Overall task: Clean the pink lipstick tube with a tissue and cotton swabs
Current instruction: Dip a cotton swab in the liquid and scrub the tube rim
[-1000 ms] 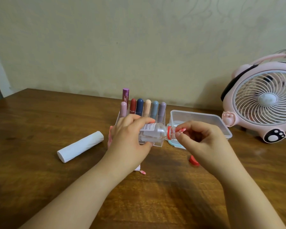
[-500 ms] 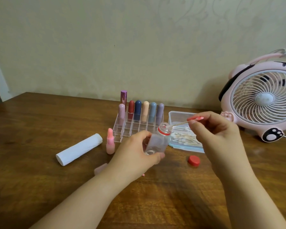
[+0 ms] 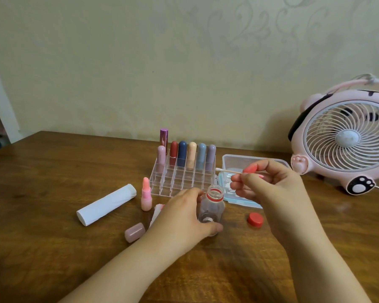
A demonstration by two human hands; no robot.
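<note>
Lowered bottle (image 3: 211, 206) upright; cotton swab (image 3: 228, 171) points left.

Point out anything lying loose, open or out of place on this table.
The small clear bottle stands uncapped; its red cap lies apart on the table. The pink lipstick stands open, its cap on its side. No spill visible.

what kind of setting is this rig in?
Probably a home dressing or vanity table: a clear acrylic organiser of lipsticks, a pink cartoon desk fan and patterned wallpaper behind the brown wooden table.
</note>
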